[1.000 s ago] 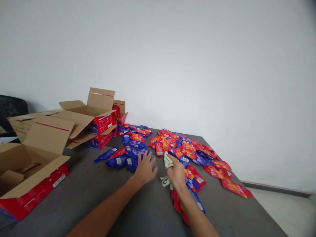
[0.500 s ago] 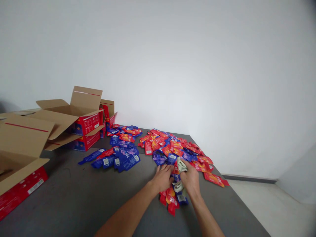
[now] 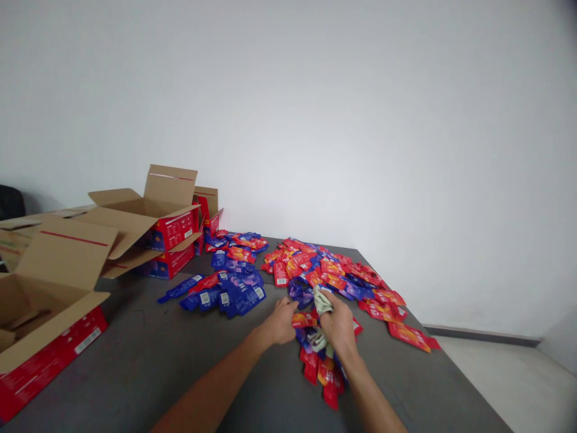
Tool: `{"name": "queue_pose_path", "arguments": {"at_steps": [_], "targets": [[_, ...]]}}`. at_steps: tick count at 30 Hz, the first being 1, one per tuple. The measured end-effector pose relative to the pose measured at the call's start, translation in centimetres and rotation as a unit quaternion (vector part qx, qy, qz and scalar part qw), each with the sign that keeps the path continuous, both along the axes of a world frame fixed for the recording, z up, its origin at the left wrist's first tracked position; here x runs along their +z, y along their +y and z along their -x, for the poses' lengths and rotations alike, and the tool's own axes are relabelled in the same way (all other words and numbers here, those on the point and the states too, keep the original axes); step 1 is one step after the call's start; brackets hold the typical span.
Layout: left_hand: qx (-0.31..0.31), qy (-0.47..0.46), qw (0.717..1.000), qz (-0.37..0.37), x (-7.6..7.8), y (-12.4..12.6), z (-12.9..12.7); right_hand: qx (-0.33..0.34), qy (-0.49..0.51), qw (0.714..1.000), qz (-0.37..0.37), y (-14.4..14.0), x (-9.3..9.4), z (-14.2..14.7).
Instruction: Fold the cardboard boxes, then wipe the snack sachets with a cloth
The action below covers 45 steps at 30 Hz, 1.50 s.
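While my right hand [image 3: 338,325] stays balled around a pale crumpled cloth [image 3: 322,299], my left hand [image 3: 280,322] pinches a glossy red sachet [image 3: 304,319] at the near edge of the flat red and blue sachet pile [image 3: 333,273]. Bare grey tabletop [image 3: 180,361] lies open to the left, up to the open cardboard box [image 3: 49,325].
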<state>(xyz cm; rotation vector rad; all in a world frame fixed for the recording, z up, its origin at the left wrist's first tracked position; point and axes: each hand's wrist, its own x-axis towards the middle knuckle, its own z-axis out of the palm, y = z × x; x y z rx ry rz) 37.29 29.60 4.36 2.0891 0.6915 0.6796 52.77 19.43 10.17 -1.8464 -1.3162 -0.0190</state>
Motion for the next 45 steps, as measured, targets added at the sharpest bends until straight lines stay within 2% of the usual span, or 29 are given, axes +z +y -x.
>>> {"name": "queue_pose_path", "arguments": {"at_steps": [2,6,12,17,20,24,28,31,34,39,43,45], "targets": [[0.021,0.002,1.000,-0.001,0.0,0.9,1.1,0.016,0.005,1.000,-0.008,0.9,-0.1,1.0],[0.075,-0.041,0.988,0.126,-0.1,1.5,2.7,0.041,0.010,0.998,-0.037,2.7,-0.4,2.5],[0.051,-0.054,0.967,0.245,-0.6,0.9,4.1,0.061,0.023,0.995,-0.070,4.1,-0.5,3.7],[0.099,-0.121,0.919,0.363,-1.0,0.7,4.6,0.078,0.050,0.990,-0.104,3.9,-2.4,4.1],[0.067,-0.208,0.882,0.418,-0.4,0.8,5.2,0.093,0.052,0.987,-0.122,3.3,-3.3,4.5],[-0.008,-0.296,0.864,0.408,1.4,0.5,5.8,0.140,0.007,0.978,-0.153,2.6,-3.3,5.0],[-0.076,-0.303,0.868,0.385,2.3,-0.2,5.7,0.205,-0.060,0.962,-0.170,2.7,-3.3,5.5],[-0.103,-0.289,0.862,0.403,1.9,-0.6,5.4,0.226,-0.100,0.959,-0.139,3.0,-3.8,6.0],[-0.129,-0.289,0.846,0.428,1.5,-0.5,5.4,0.231,-0.133,0.961,-0.069,2.8,-4.1,6.7],[-0.111,-0.307,0.836,0.441,1.8,0.2,6.0,0.268,-0.157,0.950,-0.007,2.0,-3.0,8.3],[-0.104,-0.347,0.798,0.482,2.5,0.2,6.0,0.286,-0.159,0.945,-0.008,1.5,-2.0,9.1],[-0.069,-0.358,0.788,0.496,2.7,0.2,5.9,0.291,-0.159,0.944,-0.006,1.3,-1.8,9.4]]}}
